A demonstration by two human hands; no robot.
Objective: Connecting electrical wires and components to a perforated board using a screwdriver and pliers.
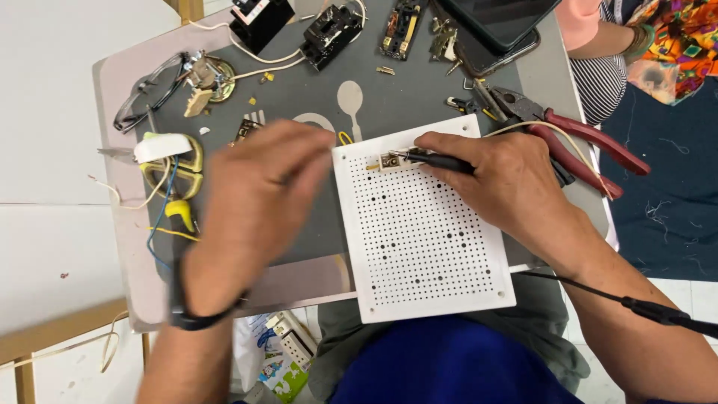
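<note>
Far left of frame: eyeglasses (146, 93) on the grey mat (314, 224), below them a white plug (162, 146) with yellow and blue wires (161, 217). Left hand (250, 202) sits left of centre, blurred, fingers loosely curled, tips touching the left edge of the white perforated board (422, 224); cannot tell if it pinches anything. Board lies tilted at centre on the desk (123, 247) edge and the lap. Small metal part (389, 160) rests at the board's upper left. Right hand (508, 183) grips a black soldering iron (441, 160), tip on that part. Red pliers (591, 142) at upper right, dark phone (497, 22) at top.
</note>
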